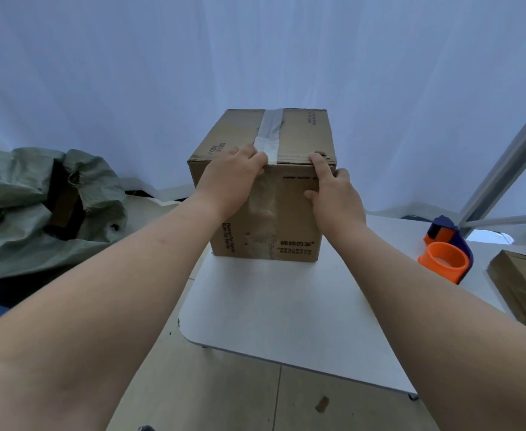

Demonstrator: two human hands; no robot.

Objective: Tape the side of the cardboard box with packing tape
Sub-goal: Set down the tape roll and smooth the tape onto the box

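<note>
A brown cardboard box (pixel 292 219) stands upright at the far end of a white table (pixel 280 306). A strip of clear packing tape (pixel 269 132) runs along the top seam and down the near side. My left hand (pixel 230 178) lies on the near top edge, fingers curled over the tape where it folds down. My right hand (pixel 333 194) presses flat against the near side's upper right, its index finger reaching the top edge. An orange and blue tape dispenser (pixel 445 253) sits on the table to the right, apart from both hands.
A crumpled green sack (pixel 38 209) lies on the floor at left. Flattened cardboard (pixel 523 284) rests at the table's right edge. White curtains hang behind the box, and a metal frame pole (pixel 504 169) slants at right. The table's near rounded corner overhangs the tiled floor.
</note>
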